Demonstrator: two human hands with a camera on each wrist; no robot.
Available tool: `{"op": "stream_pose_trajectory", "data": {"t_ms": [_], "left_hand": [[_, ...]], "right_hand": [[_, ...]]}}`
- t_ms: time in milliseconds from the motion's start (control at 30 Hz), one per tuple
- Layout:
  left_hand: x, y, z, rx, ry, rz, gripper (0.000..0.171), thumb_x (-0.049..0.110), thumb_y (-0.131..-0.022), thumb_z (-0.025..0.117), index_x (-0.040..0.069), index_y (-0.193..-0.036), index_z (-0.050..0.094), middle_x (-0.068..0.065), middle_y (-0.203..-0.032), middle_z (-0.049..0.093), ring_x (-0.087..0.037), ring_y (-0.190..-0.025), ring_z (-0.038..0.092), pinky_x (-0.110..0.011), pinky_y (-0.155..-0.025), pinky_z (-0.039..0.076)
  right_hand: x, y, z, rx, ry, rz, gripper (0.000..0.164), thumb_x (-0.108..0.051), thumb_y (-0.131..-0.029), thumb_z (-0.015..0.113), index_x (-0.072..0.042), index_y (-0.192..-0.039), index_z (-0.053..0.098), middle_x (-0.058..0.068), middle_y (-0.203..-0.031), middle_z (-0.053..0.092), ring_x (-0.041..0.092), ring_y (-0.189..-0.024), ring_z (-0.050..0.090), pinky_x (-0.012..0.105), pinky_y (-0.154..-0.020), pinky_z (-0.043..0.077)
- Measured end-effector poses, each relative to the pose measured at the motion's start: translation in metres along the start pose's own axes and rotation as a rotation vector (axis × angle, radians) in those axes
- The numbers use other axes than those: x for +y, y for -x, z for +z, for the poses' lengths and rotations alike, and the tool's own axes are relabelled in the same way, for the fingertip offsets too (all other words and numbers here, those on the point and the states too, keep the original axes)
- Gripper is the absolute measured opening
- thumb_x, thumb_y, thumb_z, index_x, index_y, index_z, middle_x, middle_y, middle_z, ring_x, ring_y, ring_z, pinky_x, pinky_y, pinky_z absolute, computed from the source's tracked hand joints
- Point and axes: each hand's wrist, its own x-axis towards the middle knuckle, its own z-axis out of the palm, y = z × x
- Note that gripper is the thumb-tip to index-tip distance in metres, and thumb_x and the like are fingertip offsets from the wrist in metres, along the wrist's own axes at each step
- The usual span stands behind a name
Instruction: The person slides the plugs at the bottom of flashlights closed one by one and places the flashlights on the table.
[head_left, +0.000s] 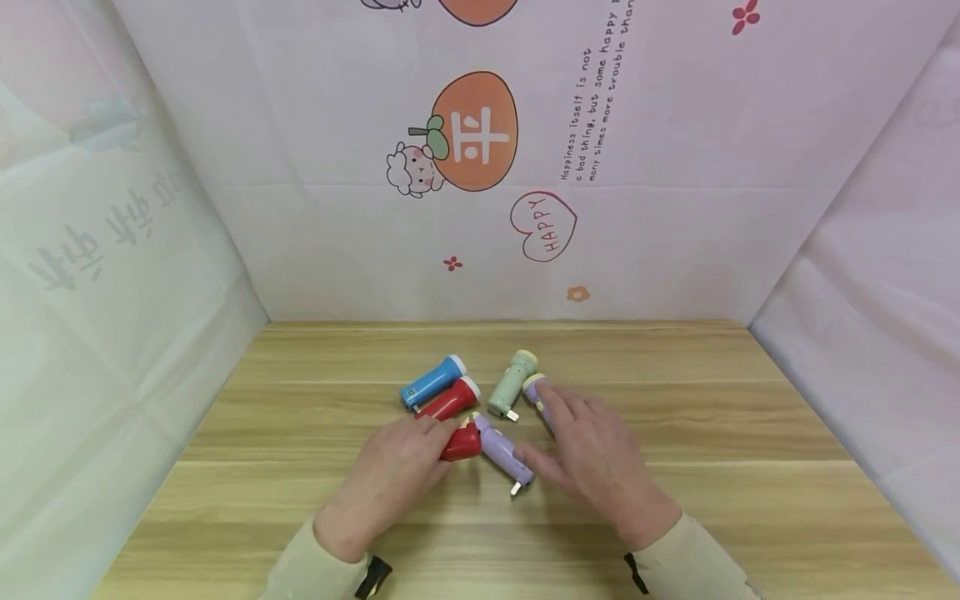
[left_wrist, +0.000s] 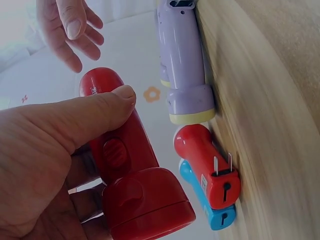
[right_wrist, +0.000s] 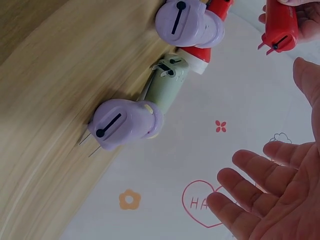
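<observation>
My left hand (head_left: 393, 467) grips a red flashlight (left_wrist: 122, 150) raised off the table, thumb across its body near the slide switch. My right hand (head_left: 600, 454) is spread with relaxed fingers and holds nothing; in the head view it hovers over a purple flashlight (head_left: 535, 392), partly covering it. A second purple flashlight (head_left: 504, 450) lies between the hands, metal prongs sticking out of its tail. Beyond the left hand lie another red flashlight (head_left: 453, 398) and a blue flashlight (head_left: 433, 381), side by side. A pale green flashlight (head_left: 513, 383) with prongs out lies at the back.
The flashlights lie close together on a wood-grain table (head_left: 712, 417). A printed white cloth (head_left: 337, 233) hangs behind the table's far edge, and white cloth sides (head_left: 885, 358) flank it left and right.
</observation>
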Motion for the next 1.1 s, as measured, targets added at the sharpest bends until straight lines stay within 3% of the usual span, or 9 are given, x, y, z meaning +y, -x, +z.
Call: {"op": "stream_pose_trajectory", "data": {"t_ms": [667, 933, 1100], "left_hand": [[0.008, -0.003, 0.002, 0.013, 0.004, 0.035, 0.050, 0.034, -0.086, 0.087, 0.012, -0.127, 0.068, -0.003, -0.106, 0.076, -0.017, -0.088, 0.070, -0.036, -0.080, 0.062], [0.012, -0.005, 0.000, -0.046, 0.018, 0.018, 0.051, 0.035, -0.087, 0.087, 0.013, -0.129, 0.067, -0.001, -0.109, 0.076, -0.017, -0.090, 0.069, -0.037, -0.084, 0.061], [0.013, -0.005, 0.001, -0.027, 0.007, 0.032, 0.052, 0.035, -0.086, 0.087, 0.013, -0.129, 0.067, -0.001, -0.109, 0.076, -0.017, -0.089, 0.069, -0.037, -0.081, 0.061]], "right_hand": [[-0.009, 0.003, 0.004, 0.081, -0.006, -0.078, 0.083, -0.059, -0.088, 0.076, -0.004, -0.146, 0.055, 0.016, -0.121, 0.075, 0.034, -0.103, 0.073, 0.048, -0.087, 0.061], [-0.013, 0.003, 0.006, 0.103, -0.029, -0.094, 0.074, -0.057, -0.088, 0.077, -0.007, -0.139, 0.060, 0.014, -0.122, 0.075, 0.030, -0.097, 0.073, 0.044, -0.081, 0.062], [-0.015, 0.003, 0.007, 0.113, -0.040, -0.103, 0.070, -0.057, -0.088, 0.078, -0.009, -0.136, 0.062, 0.011, -0.121, 0.075, 0.029, -0.095, 0.072, 0.044, -0.078, 0.062]]}}
